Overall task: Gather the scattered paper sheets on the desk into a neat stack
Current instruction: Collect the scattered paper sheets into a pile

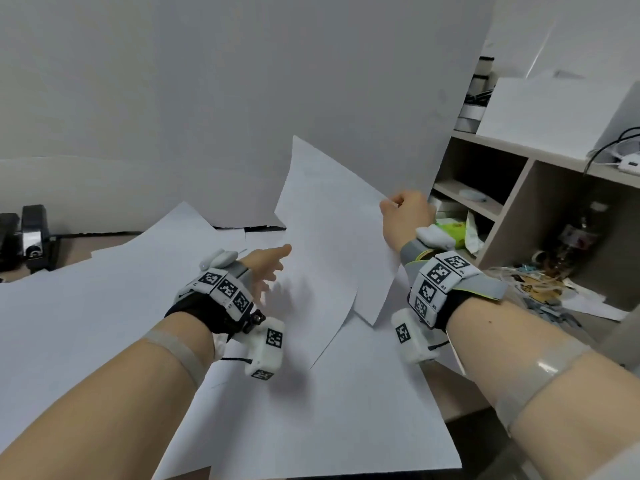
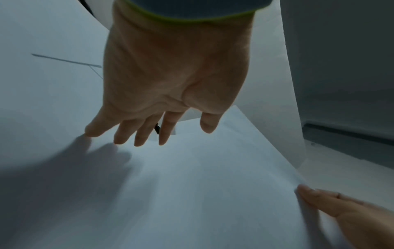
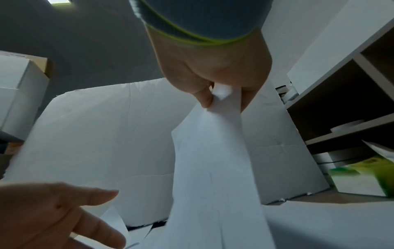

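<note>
Right now my right hand [image 1: 405, 220] pinches a few paper sheets [image 1: 332, 244] by their far right edge; in the right wrist view the thumb [image 3: 203, 99] and the other fingers squeeze a crumpled corner between them. Those sheets hang tilted, the pinched edge up and the lower corners trailing down onto the other sheets [image 1: 104, 306] that lie spread flat and overlapping across the desk [image 1: 460, 393]. My left hand [image 1: 266, 268] is off the paper, fingers straight and slightly spread, reaching toward the left side of the lifted sheets; in the left wrist view the fingertips [image 2: 119, 139] hover just above a flat sheet, casting a shadow on it, and I cannot tell whether any of them touches. Every sheet I see is blank. Printed marks show only on the square black-and-white tags on both wrist bands [image 1: 440, 282], with tiny characters beside them too small to read.
</note>
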